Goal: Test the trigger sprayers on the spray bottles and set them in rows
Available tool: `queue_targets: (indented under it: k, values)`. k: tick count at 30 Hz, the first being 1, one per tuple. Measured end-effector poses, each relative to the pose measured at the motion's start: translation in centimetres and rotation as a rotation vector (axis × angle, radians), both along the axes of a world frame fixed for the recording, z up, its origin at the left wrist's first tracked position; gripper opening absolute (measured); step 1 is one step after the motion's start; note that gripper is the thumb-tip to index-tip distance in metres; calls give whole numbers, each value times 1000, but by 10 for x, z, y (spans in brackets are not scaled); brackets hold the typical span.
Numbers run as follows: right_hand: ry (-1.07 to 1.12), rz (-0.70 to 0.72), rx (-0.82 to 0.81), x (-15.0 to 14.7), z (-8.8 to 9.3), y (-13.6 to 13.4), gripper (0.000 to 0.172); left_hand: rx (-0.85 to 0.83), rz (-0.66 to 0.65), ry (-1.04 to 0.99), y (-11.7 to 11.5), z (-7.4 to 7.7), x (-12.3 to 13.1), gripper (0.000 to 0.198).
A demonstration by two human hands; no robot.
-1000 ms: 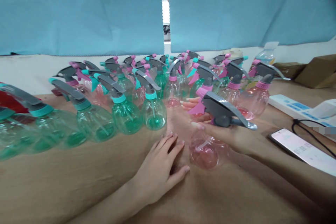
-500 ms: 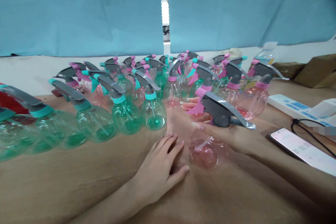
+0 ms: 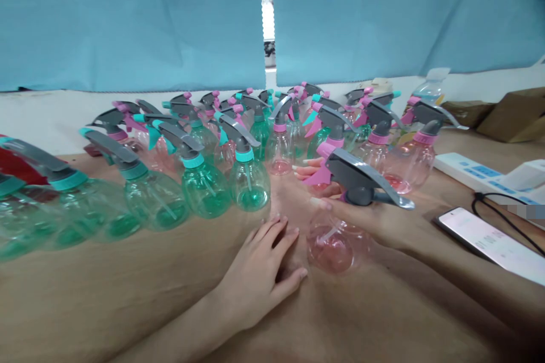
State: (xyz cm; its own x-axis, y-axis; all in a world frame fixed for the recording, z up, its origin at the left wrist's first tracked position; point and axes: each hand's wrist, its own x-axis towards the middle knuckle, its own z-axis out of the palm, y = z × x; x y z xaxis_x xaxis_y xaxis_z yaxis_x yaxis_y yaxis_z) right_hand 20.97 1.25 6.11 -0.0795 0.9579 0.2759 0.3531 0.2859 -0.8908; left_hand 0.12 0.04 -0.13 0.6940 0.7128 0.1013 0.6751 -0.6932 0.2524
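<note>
My left hand [image 3: 263, 272] lies flat on the tabletop, fingers spread and holding nothing. Just right of it stands a pink spray bottle [image 3: 334, 247] with a grey trigger head and pink nozzle. My right hand [image 3: 330, 195] rests behind that bottle, partly hidden by its head; the fingers that show are stretched out, pointing left. Whether it touches the bottle I cannot tell. Nearest beyond my left hand is a green spray bottle [image 3: 250, 187] with a turquoise collar. Another green bottle [image 3: 206, 193] stands left of it.
More green bottles [image 3: 155, 198] line the left side, with several pink and green ones crowded behind. At right are a phone [image 3: 489, 241], a white power strip [image 3: 477, 176] with a black cable [image 3: 506, 221], and a brown box [image 3: 515, 116]. Blue sheeting [image 3: 136, 22] covers the back.
</note>
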Motion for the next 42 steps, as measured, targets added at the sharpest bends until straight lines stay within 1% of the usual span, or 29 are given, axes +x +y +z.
queue_targets:
  k: [10, 15, 18, 20, 22, 25, 28, 33, 36, 39, 41, 42]
  values:
    - [1, 20, -38, 2, -7, 2, 20, 10, 1, 8, 0, -1, 0, 53]
    - [22, 16, -58, 1, -5, 1, 17, 1, 4, 0, 0, 0, 1, 53]
    - [31, 8, -40, 0, -4, 1, 19, -6, 5, 9, -1, 1, 1, 53]
    - [19, -7, -18, 1, -3, 1, 21, -5, 4, 5, -1, 1, 1, 53]
    - [-1, -15, -12, 1, -2, 1, 19, -4, 2, 0, -1, 1, 1, 53]
    - [-37, -15, -41, 1, 1, 0, 16, 0, 4, -5, -1, 1, 1, 53]
    - [-83, -41, -62, 0, 1, -1, 17, 0, 3, -3, -1, 0, 0, 53]
    - [-97, -51, -59, 4, -9, 2, 20, -6, 5, -9, -1, 1, 0, 51]
    - [-58, 12, -10, 4, -13, 3, 18, -9, 6, -15, -1, 2, 0, 51]
    - [-50, 35, 11, 2, -8, 1, 12, -11, 1, -10, -1, 3, 1, 51]
    - [-45, 9, 7, -1, -1, -2, 10, -13, 2, -1, -1, 3, 1, 51]
    - [-43, -5, 13, -3, 2, -3, 12, -15, 3, 3, -1, 3, 1, 51]
